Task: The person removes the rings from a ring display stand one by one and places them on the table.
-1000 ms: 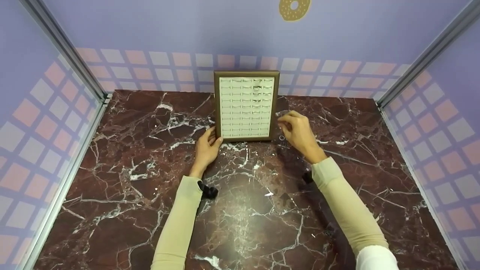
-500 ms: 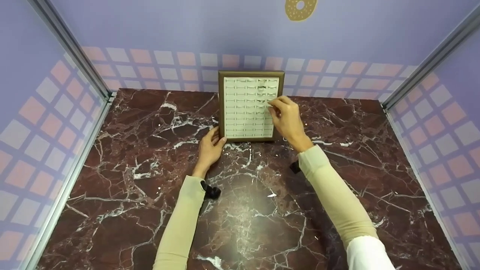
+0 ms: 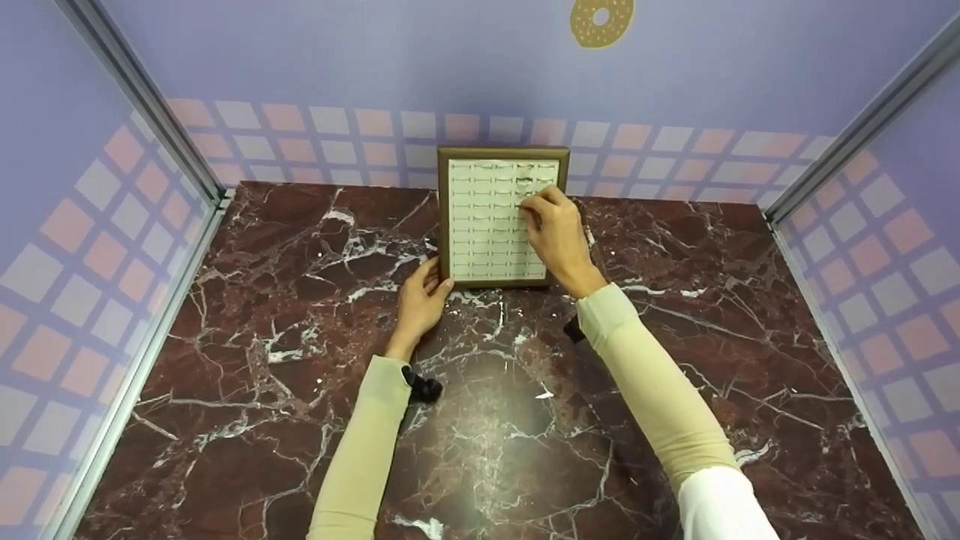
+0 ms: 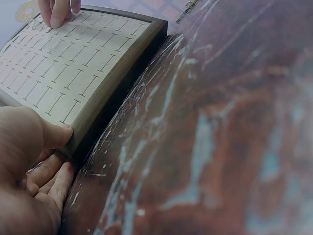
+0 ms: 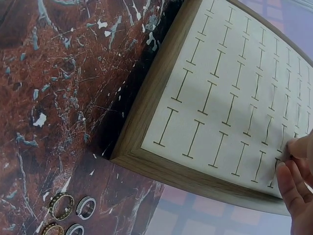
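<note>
A ring display board (image 3: 480,256) with a wooden frame and a white slotted pad leans upright near the back wall. My left hand (image 3: 421,301) holds its lower left corner, thumb on the front of the frame and fingers at the side, as the left wrist view shows. My right hand (image 3: 559,229) is at the right part of the pad, thumb and fingertips (image 5: 289,188) pinching a small ring right at a slot; the fingers hide most of it. Several rings sit in upper slots, among them a dark one (image 3: 524,180).
Beside the board's lower right corner, several loose rings lie on the dark red marble table (image 3: 247,420), including a gold ring (image 5: 62,205) and a silver ring (image 5: 86,208). Purple checked wall panels (image 3: 337,67) enclose the back and sides.
My right hand has risen from beside the board, near the loose rings, and moved left onto the pad's slots. My left hand keeps its hold on the corner.
</note>
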The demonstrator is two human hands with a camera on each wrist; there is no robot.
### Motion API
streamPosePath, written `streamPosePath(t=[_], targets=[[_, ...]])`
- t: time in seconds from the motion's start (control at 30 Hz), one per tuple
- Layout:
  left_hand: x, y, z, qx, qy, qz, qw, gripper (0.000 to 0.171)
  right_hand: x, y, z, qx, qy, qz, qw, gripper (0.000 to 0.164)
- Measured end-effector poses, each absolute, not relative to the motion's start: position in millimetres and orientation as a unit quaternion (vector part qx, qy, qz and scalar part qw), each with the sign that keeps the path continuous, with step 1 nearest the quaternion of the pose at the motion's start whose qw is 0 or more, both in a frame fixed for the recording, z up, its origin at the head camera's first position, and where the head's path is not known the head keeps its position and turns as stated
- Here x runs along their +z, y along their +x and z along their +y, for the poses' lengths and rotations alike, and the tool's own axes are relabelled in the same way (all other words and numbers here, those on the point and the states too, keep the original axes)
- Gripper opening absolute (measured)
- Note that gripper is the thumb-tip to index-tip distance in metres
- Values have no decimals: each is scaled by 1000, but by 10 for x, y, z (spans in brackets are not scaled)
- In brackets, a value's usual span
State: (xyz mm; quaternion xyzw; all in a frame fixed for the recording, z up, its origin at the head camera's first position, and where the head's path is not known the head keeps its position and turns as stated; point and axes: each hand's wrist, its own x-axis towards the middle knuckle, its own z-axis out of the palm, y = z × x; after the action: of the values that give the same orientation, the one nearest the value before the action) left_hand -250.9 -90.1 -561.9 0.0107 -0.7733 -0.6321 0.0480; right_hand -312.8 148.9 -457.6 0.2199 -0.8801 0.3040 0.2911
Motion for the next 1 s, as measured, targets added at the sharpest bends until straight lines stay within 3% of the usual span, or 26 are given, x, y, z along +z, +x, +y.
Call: streamPosePath(t=[0.33,1.0], targets=[[-5656,-2511,-905,-630,4,-774,58,54,-4552,-3091,1481,285,220,-892,274,7],[-5633,-2504,-910,-631,-3,-774,56,54,-4538,-2916,1653,279,247,-880,295,7]])
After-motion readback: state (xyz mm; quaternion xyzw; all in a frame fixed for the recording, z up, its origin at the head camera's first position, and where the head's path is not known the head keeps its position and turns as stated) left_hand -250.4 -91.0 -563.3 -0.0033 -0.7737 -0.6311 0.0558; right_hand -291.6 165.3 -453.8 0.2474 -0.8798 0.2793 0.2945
